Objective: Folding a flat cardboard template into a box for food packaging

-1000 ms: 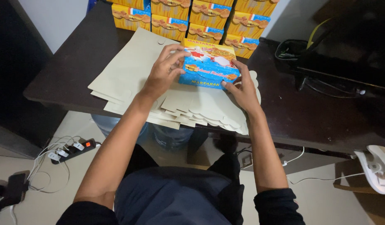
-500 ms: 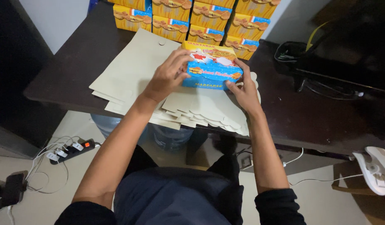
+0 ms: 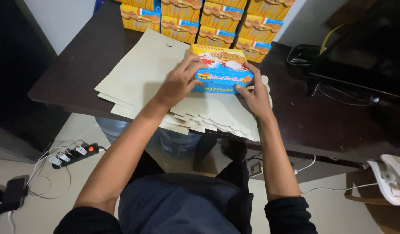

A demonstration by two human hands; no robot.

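you're clamping both hands, left hand (image 3: 179, 83) and right hand (image 3: 255, 92), on the blue-and-yellow printed cardboard box (image 3: 221, 69) at upper centre, atop flat beige cardboard blanks (image 3: 139, 78); keep pressing edges squarely.

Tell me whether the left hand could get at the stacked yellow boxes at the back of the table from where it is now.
Probably yes. The left hand rests on the printed box, and the stacked yellow boxes stand just beyond it across the flat card sheets, with nothing between.
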